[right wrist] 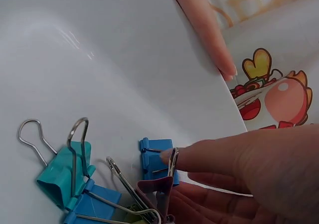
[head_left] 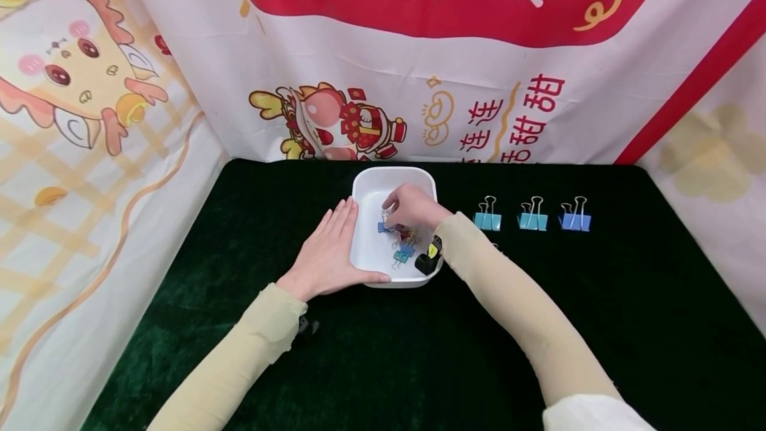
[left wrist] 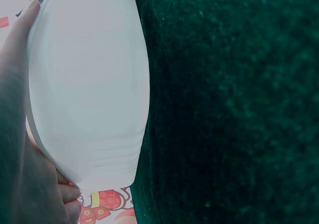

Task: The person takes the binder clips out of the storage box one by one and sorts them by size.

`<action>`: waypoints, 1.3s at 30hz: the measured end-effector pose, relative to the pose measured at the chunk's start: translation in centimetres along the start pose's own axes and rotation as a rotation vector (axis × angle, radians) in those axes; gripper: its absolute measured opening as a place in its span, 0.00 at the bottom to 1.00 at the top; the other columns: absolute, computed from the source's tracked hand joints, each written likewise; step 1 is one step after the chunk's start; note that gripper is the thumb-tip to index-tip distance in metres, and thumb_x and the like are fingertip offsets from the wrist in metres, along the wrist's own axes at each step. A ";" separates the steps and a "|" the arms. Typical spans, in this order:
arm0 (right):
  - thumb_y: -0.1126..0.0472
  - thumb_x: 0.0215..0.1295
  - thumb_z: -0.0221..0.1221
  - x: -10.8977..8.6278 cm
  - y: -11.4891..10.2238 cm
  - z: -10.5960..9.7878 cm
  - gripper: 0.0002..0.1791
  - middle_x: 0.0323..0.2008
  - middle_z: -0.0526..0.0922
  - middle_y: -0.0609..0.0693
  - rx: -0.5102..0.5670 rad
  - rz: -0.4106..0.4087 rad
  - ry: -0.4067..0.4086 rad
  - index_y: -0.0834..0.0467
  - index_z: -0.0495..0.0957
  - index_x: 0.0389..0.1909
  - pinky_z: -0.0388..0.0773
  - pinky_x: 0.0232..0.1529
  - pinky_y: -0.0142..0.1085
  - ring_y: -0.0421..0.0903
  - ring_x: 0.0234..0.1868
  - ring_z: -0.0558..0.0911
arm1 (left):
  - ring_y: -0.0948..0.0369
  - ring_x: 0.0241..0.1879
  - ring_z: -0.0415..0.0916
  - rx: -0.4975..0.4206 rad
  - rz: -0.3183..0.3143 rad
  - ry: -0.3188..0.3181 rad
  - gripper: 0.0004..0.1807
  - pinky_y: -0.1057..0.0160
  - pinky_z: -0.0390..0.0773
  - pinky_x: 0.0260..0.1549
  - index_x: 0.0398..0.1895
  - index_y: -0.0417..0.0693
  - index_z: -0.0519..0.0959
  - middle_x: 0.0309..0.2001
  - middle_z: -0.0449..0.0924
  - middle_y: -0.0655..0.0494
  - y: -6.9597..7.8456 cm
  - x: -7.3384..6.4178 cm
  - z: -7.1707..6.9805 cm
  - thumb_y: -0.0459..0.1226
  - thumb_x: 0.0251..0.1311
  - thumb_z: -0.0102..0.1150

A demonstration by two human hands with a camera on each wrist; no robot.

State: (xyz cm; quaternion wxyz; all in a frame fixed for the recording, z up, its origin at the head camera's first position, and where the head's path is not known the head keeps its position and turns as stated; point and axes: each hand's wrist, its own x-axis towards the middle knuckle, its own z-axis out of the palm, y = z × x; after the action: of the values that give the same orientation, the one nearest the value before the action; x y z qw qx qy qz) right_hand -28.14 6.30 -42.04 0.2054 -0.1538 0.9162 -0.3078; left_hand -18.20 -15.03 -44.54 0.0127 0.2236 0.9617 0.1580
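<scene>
Tub [head_left: 369,251] on cloth [head_left: 359,358]; loose clips [head_left: 404,253] inside; clip row [head_left: 532,221] to its right.

White box [head_left: 371,251]: rounded rectangle, open top, upright on the bench [head_left: 359,364]; left hand [head_left: 326,251] against its left side, thumb at near rim. Small binder clips bunched inside, right of centre, silver wire handles. Blue clip [right wrist: 148,160] on the pile's left, pinched by right hand [head_left: 413,205]. Dark red clip [right wrist: 154,186] just beside it. Teal clip [right wrist: 62,174] nearer, tilted, handles spread, touching second blue clip [right wrist: 99,196]. Olive clip [right wrist: 132,216] mostly hidden.
</scene>
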 end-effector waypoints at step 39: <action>0.54 0.60 0.75 -13.7 4.5 -13.6 0.24 0.52 0.86 0.52 0.292 -0.028 0.335 0.55 0.85 0.56 0.77 0.58 0.47 0.45 0.47 0.86 | 0.55 0.80 0.32 -0.012 -0.016 0.007 0.76 0.50 0.39 0.75 0.83 0.43 0.40 0.82 0.35 0.50 0.4 0.0 -0.1 0.81 0.42 0.58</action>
State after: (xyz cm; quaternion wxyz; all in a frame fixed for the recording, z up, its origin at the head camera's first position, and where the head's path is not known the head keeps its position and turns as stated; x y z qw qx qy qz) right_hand -23.36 22.16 -31.11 0.0660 -0.0819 0.8811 -0.4611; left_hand -18.05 -14.70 -44.32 0.0120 0.2153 0.9625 0.1647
